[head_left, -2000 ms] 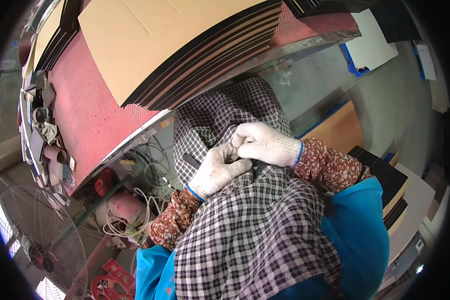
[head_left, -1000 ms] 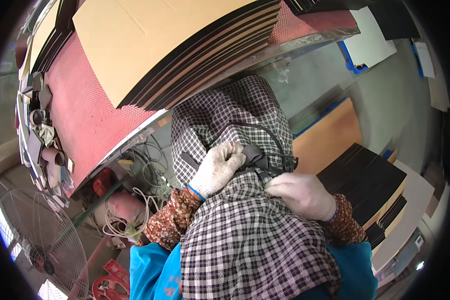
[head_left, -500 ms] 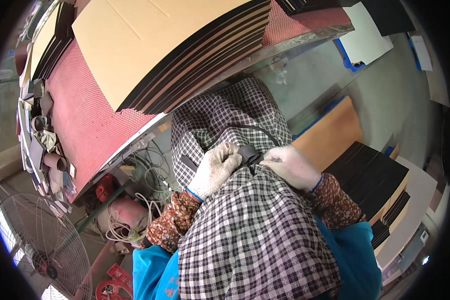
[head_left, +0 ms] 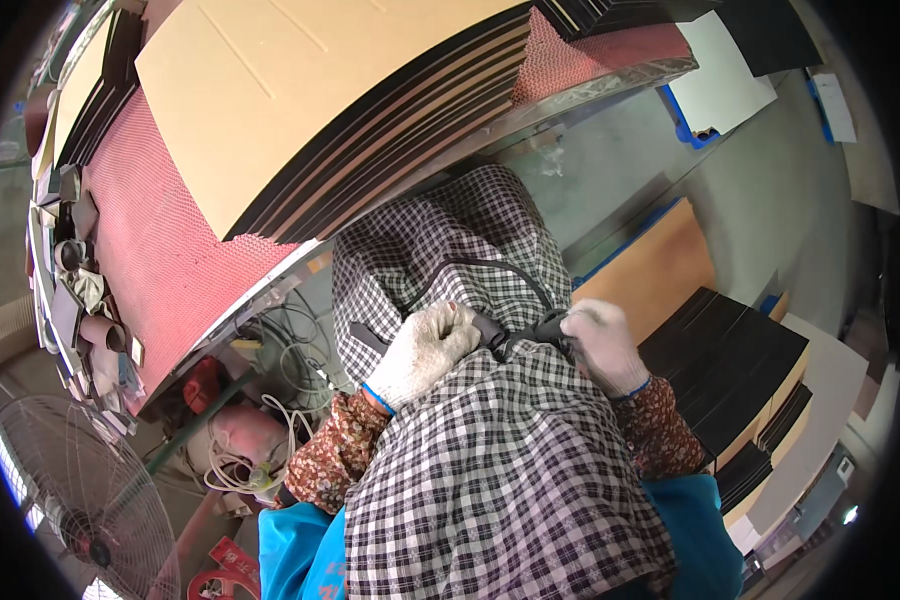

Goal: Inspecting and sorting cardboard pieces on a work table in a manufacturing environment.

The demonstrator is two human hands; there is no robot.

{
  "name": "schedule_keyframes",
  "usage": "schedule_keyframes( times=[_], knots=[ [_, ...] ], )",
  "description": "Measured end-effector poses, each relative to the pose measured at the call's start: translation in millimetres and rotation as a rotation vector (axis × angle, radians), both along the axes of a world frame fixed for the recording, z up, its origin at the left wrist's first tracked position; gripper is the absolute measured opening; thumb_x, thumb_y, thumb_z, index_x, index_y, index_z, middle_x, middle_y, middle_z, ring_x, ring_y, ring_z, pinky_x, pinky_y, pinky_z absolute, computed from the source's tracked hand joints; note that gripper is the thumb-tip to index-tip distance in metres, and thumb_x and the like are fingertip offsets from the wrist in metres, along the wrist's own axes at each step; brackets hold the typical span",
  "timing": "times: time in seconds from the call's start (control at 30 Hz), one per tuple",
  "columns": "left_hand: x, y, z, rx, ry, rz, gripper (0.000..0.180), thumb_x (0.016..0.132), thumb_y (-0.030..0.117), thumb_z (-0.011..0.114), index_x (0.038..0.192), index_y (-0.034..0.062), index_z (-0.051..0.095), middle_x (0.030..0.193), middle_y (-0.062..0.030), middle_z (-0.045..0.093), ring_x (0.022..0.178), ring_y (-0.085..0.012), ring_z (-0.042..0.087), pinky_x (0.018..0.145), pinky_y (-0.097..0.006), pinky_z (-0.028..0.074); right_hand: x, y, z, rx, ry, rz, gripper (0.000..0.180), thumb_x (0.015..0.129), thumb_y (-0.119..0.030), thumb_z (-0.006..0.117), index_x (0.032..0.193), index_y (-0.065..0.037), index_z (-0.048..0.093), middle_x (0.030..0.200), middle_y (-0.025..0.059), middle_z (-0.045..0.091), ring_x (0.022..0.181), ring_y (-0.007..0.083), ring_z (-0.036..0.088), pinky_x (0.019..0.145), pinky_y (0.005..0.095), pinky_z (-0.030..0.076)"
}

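A black-and-white checked apron (head_left: 490, 470) covers my front and lap. Across its waist, a black fabric strap (head_left: 545, 326) bunches into a knot or loop between my hands. My left hand (head_left: 428, 348), in a white knit glove, is closed on the strap's left part beside the knot. On the other side my right hand (head_left: 606, 345), gloved the same way, pinches the strap's right part. Its fingertips partly hide the strap end. A thin black cord (head_left: 490, 262) curves over the apron beyond the knot, and a loose black end lies left of my left hand.
Ahead stands a table with a red mesh cover (head_left: 160, 220) and a stack of tan and black sheets (head_left: 300, 90). Scraps (head_left: 85, 290) line its left edge. A fan (head_left: 85, 520) and cables (head_left: 290, 345) sit lower left; black boards (head_left: 725, 365) are stacked at right.
My right hand has moved slightly right, away from the left hand, drawing the strap out between them. The black knot now shows wider. My view has shifted slightly.
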State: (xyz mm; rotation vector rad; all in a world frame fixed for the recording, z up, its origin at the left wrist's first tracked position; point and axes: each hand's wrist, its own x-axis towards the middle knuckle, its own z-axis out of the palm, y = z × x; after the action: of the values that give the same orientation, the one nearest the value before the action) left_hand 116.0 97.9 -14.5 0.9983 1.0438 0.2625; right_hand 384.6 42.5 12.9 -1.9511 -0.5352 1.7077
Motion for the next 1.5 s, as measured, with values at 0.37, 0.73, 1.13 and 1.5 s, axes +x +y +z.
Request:
schedule_keyframes(
  times=[0.37,0.73,1.13,1.5],
  knots=[
    [-0.1,1.2,1.3,-0.026,-0.022,-0.063,0.014,0.103,0.011,0.061,0.1,-0.0013,0.068,0.083,0.0,0.066,0.072,-0.0049,0.055,0.065,-0.024,0.049,26.4,-15.3,0.8,0.063,-0.053,-0.023,0.016,0.093,-0.013,0.061,0.082,-0.002,0.064,0.068,-0.0014,0.054,0.058,0.0066,0.047,0.054,0.0261,0.04],
    [-3.7,2.8,5.2,-0.046,0.038,0.044,0.014,0.101,0.012,0.064,0.101,-0.0007,0.069,0.083,0.0018,0.065,0.071,-0.0038,0.052,0.065,-0.023,0.045,12.4,4.6,9.8,0.11,0.006,0.35,0.018,0.099,-0.016,0.06,0.109,-0.002,0.066,0.085,0.0089,0.068,0.079,0.015,0.064,0.073,0.0308,0.053],
    [-2.7,10.5,21.0,-0.092,0.004,-0.008,0.016,0.102,0.017,0.065,0.101,0.0016,0.07,0.073,0.0039,0.061,0.059,-0.0008,0.048,0.052,-0.021,0.041,15.4,41.4,27.1,0.299,-0.068,0.932,0.013,0.09,-0.006,0.067,0.103,-0.003,0.067,0.083,0.0103,0.072,0.071,0.0177,0.07,0.067,0.0332,0.056],
    [-8.5,0.2,2.9,-0.089,-0.055,0.0,0.014,0.103,0.013,0.065,0.1,0.001,0.072,0.081,0.0029,0.065,0.068,-0.0018,0.051,0.061,-0.021,0.043,53.5,-10.8,6.5,-0.002,0.256,0.324,0.005,0.096,0.0,0.061,0.099,-0.004,0.061,0.077,0.0024,0.064,0.067,0.0123,0.068,0.055,0.0256,0.054]
  ],
)
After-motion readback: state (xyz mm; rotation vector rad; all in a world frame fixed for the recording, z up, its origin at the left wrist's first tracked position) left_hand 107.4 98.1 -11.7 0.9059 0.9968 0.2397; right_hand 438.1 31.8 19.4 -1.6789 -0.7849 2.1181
